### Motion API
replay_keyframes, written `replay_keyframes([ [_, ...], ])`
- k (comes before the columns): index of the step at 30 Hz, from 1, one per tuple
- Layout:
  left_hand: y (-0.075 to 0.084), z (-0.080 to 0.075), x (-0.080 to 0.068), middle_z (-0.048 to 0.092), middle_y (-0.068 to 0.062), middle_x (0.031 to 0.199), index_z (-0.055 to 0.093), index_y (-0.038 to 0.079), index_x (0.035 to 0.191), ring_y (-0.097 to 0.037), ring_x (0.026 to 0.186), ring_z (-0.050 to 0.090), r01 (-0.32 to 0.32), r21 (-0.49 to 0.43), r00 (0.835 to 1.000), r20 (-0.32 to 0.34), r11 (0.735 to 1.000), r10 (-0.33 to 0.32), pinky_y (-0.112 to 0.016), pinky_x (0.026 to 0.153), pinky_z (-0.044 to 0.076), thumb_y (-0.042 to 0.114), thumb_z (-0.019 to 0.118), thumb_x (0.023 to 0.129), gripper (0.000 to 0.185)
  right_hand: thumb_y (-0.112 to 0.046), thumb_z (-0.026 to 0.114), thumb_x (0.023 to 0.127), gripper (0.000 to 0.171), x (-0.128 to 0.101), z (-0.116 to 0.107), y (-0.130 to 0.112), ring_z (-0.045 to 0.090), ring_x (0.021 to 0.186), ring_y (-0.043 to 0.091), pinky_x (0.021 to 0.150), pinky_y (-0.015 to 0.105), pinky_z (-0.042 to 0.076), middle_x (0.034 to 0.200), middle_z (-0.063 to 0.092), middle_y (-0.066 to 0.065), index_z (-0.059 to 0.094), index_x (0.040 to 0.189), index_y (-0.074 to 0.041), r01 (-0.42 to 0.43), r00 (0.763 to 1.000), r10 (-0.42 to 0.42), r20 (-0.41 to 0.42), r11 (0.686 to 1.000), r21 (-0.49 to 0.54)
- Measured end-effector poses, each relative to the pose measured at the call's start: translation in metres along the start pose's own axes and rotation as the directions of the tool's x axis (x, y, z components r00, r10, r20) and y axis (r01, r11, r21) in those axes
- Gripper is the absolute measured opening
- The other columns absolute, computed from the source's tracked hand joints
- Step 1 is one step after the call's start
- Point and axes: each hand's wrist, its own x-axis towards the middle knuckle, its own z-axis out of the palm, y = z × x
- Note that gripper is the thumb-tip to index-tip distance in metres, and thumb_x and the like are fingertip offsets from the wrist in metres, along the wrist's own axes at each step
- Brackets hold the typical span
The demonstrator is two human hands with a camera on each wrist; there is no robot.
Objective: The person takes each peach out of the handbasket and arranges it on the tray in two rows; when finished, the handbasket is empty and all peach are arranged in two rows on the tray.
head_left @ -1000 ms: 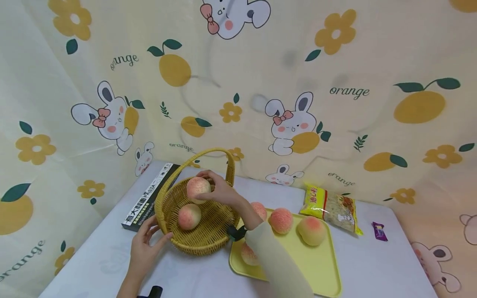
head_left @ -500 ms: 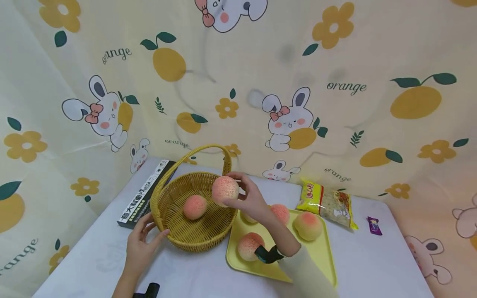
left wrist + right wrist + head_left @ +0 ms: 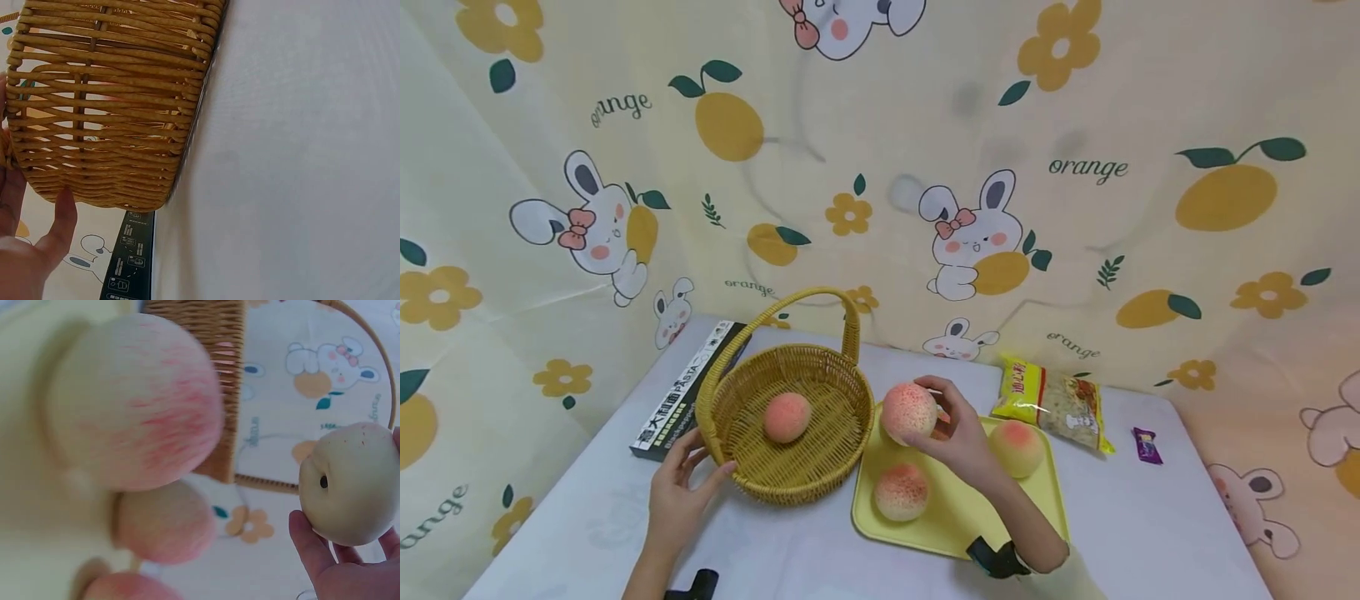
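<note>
In the head view my right hand (image 3: 958, 437) holds a pink-speckled peach (image 3: 909, 413) above the yellow tray (image 3: 951, 529). The right wrist view shows that peach (image 3: 350, 484) between thumb and fingers, a small dark hole facing the camera. My left hand (image 3: 681, 492) grips the left side of the wicker basket (image 3: 797, 492), its thumb at the rim. One peach (image 3: 787, 417) lies inside the basket. On the tray are a peach (image 3: 901, 492) at the front left and another peach (image 3: 1017, 447) at the back right. Another, behind my right hand, is mostly hidden.
A black pasta box (image 3: 688, 392) lies left of the basket, whose tall handle (image 3: 805, 293) arches upward. Behind the tray is a yellow food packet (image 3: 1052, 404), with a small purple wrapped sweet (image 3: 1147, 446) farther right. A patterned cloth (image 3: 880, 167) hangs behind the table.
My right hand has moved right with the peach, from inside the basket out over the tray. One peach stays in the basket. My left hand keeps its grip on the basket's side.
</note>
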Motion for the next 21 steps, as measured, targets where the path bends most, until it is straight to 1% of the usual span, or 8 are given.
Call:
replay_keyframes([
  [3,0.001,-0.001,0.001,0.059,-0.015,0.125,0.054,0.002,0.135,-0.004,0.113,0.055,0.0,0.011,1.0,-0.003,1.0,0.0,-0.013,0.099,0.049,-0.011,0.08,0.076,0.066,0.006,0.077,0.08,0.066,-0.015,-0.007,0.005,0.056,0.115,0.016,0.089,0.029,0.059,0.133,0.051,0.017,0.045,0.137,-0.002,0.004,1.0,-0.004,-0.025,1.0,-0.003],
  [6,0.0,-0.001,0.001,0.059,-0.016,0.125,0.054,0.0,0.134,-0.005,0.113,0.055,-0.011,-0.001,1.0,-0.006,1.0,0.011,-0.013,0.099,0.049,-0.014,0.08,0.075,0.066,0.007,0.077,0.081,0.064,-0.028,-0.014,0.011,0.055,0.115,0.012,0.088,0.026,0.058,0.132,0.051,0.018,0.046,0.137,0.0,0.021,0.998,-0.023,-0.05,0.999,-0.043],
  [9,-0.002,-0.001,0.0,0.06,-0.017,0.124,0.054,-0.002,0.134,-0.006,0.112,0.055,-0.027,-0.015,1.0,-0.011,1.0,0.027,-0.013,0.098,0.05,-0.016,0.079,0.074,0.066,0.007,0.077,0.081,0.064,-0.042,-0.02,0.015,0.054,0.117,0.01,0.088,0.026,0.058,0.136,0.049,0.019,0.045,0.137,0.001,0.007,0.998,-0.011,-0.069,0.998,-0.065],
  [12,-0.002,0.0,-0.001,0.06,-0.019,0.122,0.055,-0.003,0.133,-0.006,0.111,0.056,-0.042,-0.019,0.999,-0.016,0.999,0.042,-0.013,0.097,0.05,-0.017,0.079,0.073,0.066,0.007,0.077,0.081,0.065,-0.056,-0.026,0.019,0.052,0.12,0.01,0.089,0.026,0.059,0.139,0.045,0.021,0.044,0.137,0.002,-0.014,0.996,0.007,-0.092,0.997,-0.077],
  [14,-0.002,0.0,-0.001,0.06,-0.019,0.121,0.055,-0.003,0.132,-0.006,0.111,0.056,-0.048,-0.023,0.999,-0.019,0.999,0.048,-0.013,0.097,0.05,-0.018,0.079,0.073,0.065,0.007,0.077,0.081,0.066,-0.064,-0.029,0.022,0.051,0.121,0.009,0.09,0.026,0.058,0.141,0.043,0.02,0.044,0.137,0.001,-0.042,0.993,0.033,-0.112,0.996,-0.081],
  [18,-0.001,0.001,-0.001,0.06,-0.019,0.121,0.055,-0.002,0.133,-0.007,0.111,0.056,-0.054,-0.026,0.998,-0.019,0.998,0.054,-0.014,0.097,0.051,-0.017,0.079,0.073,0.066,0.005,0.078,0.081,0.066,-0.078,-0.034,0.028,0.052,0.119,0.009,0.09,0.025,0.058,0.139,0.045,0.016,0.045,0.138,0.001,-0.107,0.984,0.092,-0.153,0.99,-0.09],
  [21,-0.001,0.001,0.0,0.059,-0.018,0.121,0.055,-0.001,0.133,-0.006,0.111,0.056,-0.049,-0.018,0.999,-0.014,0.999,0.049,-0.014,0.097,0.05,-0.016,0.079,0.074,0.066,0.004,0.079,0.08,0.066,-0.086,-0.035,0.034,0.053,0.116,0.009,0.088,0.025,0.058,0.136,0.048,0.015,0.045,0.137,0.001,-0.139,0.976,0.118,-0.181,0.985,-0.104],
])
